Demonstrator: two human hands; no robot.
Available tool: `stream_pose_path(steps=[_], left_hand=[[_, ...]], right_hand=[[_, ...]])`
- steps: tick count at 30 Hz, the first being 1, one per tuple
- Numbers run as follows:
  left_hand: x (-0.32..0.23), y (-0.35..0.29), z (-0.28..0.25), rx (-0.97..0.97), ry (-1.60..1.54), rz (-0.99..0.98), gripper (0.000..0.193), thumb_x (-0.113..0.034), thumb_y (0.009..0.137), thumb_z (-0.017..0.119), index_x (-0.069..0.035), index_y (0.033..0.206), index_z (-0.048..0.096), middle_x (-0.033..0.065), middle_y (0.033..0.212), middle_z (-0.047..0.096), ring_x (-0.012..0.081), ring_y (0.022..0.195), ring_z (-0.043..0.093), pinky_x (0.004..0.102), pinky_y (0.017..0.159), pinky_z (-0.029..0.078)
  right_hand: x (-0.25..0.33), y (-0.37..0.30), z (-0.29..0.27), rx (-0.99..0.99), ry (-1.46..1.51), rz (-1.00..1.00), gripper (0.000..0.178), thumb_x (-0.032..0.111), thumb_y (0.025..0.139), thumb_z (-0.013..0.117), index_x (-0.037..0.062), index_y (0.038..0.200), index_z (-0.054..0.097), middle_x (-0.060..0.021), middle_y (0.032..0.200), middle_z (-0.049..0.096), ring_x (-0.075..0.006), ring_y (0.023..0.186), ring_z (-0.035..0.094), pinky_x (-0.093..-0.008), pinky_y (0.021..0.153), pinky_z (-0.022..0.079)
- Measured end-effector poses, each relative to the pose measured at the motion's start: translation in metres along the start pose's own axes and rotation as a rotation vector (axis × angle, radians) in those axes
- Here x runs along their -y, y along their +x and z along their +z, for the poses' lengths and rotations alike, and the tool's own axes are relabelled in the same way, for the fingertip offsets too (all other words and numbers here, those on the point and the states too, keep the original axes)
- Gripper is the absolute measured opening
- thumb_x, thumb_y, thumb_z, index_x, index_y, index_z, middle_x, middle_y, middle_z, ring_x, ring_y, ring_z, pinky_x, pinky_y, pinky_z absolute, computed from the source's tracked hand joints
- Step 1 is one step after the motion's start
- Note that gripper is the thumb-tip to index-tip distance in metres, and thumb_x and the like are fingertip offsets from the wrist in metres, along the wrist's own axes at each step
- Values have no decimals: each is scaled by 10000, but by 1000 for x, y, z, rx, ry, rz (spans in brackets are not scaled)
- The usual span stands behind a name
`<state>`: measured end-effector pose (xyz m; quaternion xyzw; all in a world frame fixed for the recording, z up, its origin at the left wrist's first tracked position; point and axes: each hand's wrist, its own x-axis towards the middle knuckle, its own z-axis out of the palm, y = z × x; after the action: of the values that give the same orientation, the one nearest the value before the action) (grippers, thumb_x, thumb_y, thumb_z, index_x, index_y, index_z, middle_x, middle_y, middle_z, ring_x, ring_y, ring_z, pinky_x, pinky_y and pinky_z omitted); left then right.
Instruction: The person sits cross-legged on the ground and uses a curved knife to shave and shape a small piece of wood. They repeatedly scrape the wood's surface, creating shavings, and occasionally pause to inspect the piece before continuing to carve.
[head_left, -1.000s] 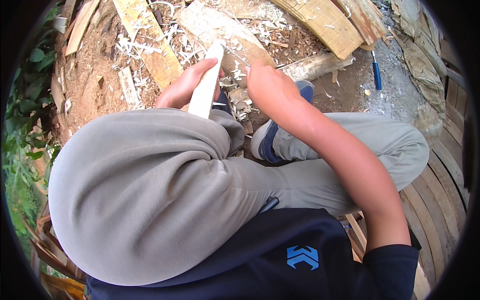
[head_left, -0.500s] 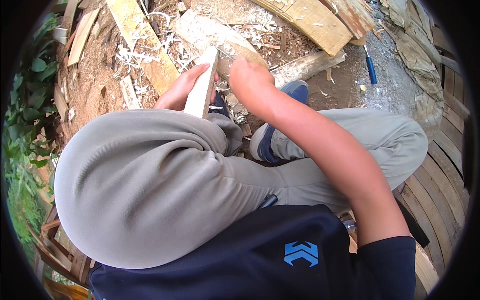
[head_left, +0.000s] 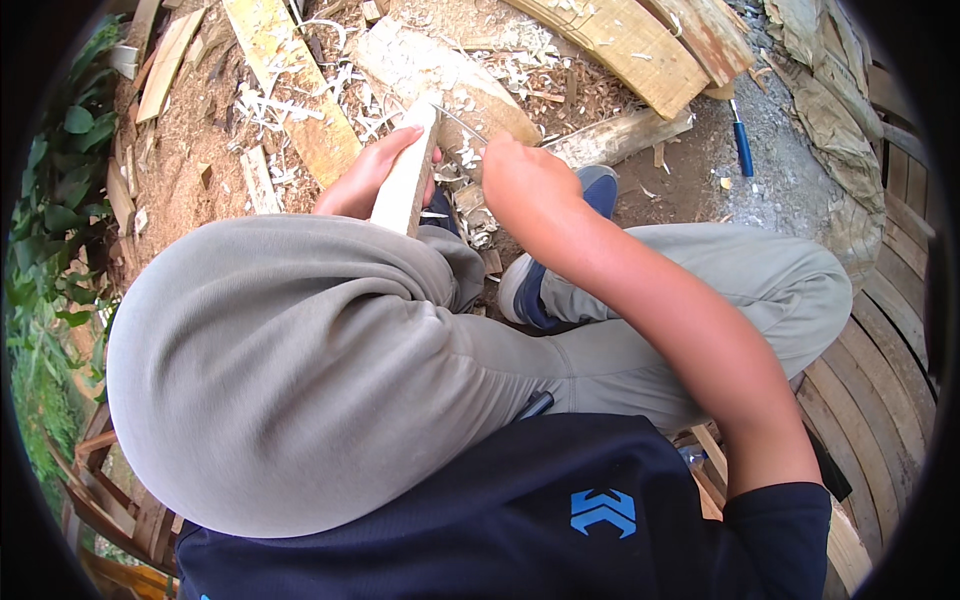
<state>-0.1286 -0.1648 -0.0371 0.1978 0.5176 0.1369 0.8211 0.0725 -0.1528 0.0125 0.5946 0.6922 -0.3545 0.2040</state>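
Observation:
My left hand (head_left: 365, 180) grips a pale flat piece of wood (head_left: 408, 178), holding it upright just beyond my raised left knee. My right hand (head_left: 520, 185) is closed around a thin metal blade (head_left: 458, 122) whose tip points toward the top end of the wood piece. Only a short length of the blade shows; its handle is hidden inside my fist. Pale shavings (head_left: 465, 205) lie on the ground between both hands, beside my blue shoe (head_left: 598, 190).
Planks (head_left: 290, 80) and curved boards (head_left: 620, 40) lie on the sawdust-covered ground ahead. A blue-handled tool (head_left: 742, 145) rests on the dirt at the right. Curved wooden slats (head_left: 880, 370) run along the right side, green plants (head_left: 50, 230) on the left.
My right hand has moved up and away from me along the wood piece, then drawn slightly right. The left hand and the wood have stayed nearly in place.

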Motion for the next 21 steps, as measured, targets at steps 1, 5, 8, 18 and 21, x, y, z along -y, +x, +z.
stream_pose_path(steps=[1, 5, 8, 18, 21], left_hand=[[-1, -1, 1, -7, 0, -4, 464, -474, 1023, 349, -73, 1075, 576, 105, 667, 617, 190, 537, 549, 318, 552, 439], [0, 3, 1, -10, 1, -18, 470, -474, 1022, 353, -63, 1075, 575, 104, 667, 615, 187, 540, 550, 318, 554, 439], [0, 4, 1, -11, -14, -30, 477, -477, 1021, 353, -58, 1076, 574, 103, 667, 612, 185, 546, 551, 316, 556, 438], [2, 2, 0, -13, -13, -5, 470, -473, 1020, 347, -66, 1069, 576, 101, 671, 615, 186, 550, 549, 323, 559, 438], [2, 3, 0, -7, -9, -29, 467, -473, 1021, 343, -74, 1069, 581, 101, 677, 620, 188, 560, 558, 325, 562, 442]], right_hand=[[3, 5, 1, -4, 0, -2, 193, 108, 924, 544, -16, 1068, 579, -236, 975, 713, -340, 925, 725, -411, 753, 589], [0, 34, 13, -17, -6, 2, 265, 201, 988, 468, -14, 1075, 597, -244, 1010, 704, -367, 971, 700, -449, 792, 566], [-7, 38, 9, -19, 8, -13, 257, 163, 954, 493, -26, 1079, 615, -236, 1009, 708, -360, 969, 704, -443, 802, 568], [0, -8, -11, -12, 19, -66, 331, 259, 1028, 417, -25, 998, 585, -277, 931, 692, -431, 907, 687, -506, 783, 541], [5, 7, -2, -32, 81, -66, 298, 224, 1015, 420, -23, 1019, 586, -273, 955, 693, -421, 924, 689, -502, 789, 543]])
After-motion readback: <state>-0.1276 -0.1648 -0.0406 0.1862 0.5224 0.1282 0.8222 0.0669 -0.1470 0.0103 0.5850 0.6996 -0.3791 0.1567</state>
